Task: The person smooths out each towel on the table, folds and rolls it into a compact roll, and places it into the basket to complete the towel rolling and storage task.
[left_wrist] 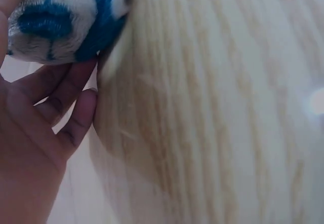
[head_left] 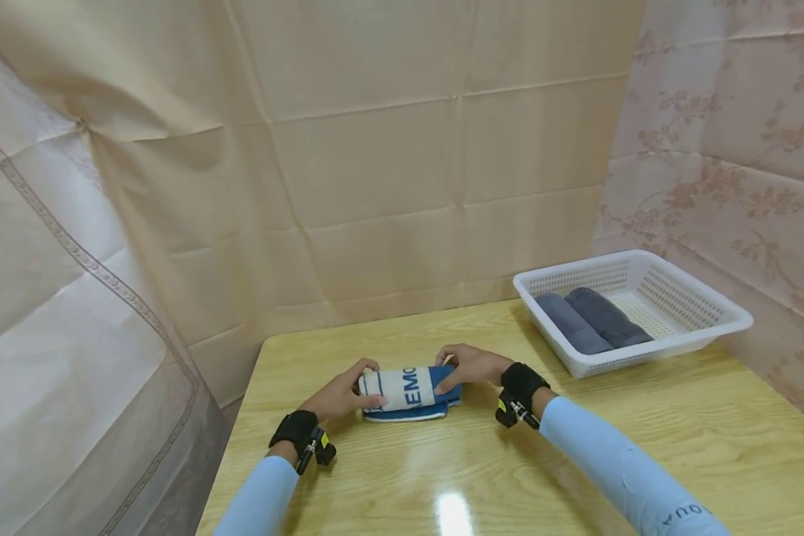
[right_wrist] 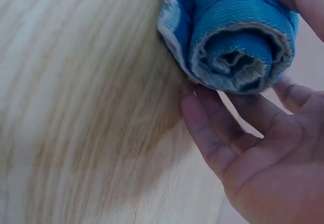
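Observation:
A blue and white towel point(head_left: 405, 388) with dark lettering lies rolled up on the table, a short flat flap showing along its near side. Its left end is held by my left hand point(head_left: 338, 394), thumb on the near side and fingers around the end. My right hand point(head_left: 479, 366) grips the right end, thumb on top. In the right wrist view the spiral end of the towel point(right_wrist: 238, 57) faces the camera, with fingers point(right_wrist: 212, 138) curled beneath it. The left wrist view shows the other rolled end of the towel point(left_wrist: 55, 24) above the left fingers point(left_wrist: 78, 117).
At the back right of the wooden table point(head_left: 509, 461) stands a white perforated basket point(head_left: 683, 346). Two dark grey rolled towels point(head_left: 606, 316) lie side by side in its left part. A beige curtain point(head_left: 375, 186) hangs behind the table's far edge.

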Available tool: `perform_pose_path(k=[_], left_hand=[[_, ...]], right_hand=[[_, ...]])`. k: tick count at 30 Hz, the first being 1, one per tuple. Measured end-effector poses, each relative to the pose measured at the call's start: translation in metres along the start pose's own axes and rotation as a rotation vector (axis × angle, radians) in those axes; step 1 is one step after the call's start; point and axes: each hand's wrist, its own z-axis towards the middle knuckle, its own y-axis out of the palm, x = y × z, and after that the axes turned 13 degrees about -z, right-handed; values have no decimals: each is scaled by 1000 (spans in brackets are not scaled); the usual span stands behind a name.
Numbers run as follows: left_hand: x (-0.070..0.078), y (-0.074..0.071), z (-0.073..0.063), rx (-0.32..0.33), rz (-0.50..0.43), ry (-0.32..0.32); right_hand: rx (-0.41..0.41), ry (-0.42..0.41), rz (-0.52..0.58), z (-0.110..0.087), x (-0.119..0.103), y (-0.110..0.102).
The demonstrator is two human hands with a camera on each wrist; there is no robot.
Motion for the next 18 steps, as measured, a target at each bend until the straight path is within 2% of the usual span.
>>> perform_pose_path(k=[3, 7, 10, 12, 14, 18], left_hand=[[-1, 2, 2, 6, -2, 54], [0, 5, 5, -6, 13, 145], [2, 6, 5, -40, 2, 138], [2, 5, 4, -70, -25, 104], [3, 5, 4, -84, -49, 68], [3, 5, 4, -80, -99, 49]], right_hand=[[39, -57, -49, 1, -4, 7], [136, -157, -224, 5, -9, 18], [188, -206, -349, 6, -11, 25], [202, -217, -383, 4, -12, 28], [207, -215, -396, 2, -13, 29], [174, -224, -362, -1, -13, 31]])
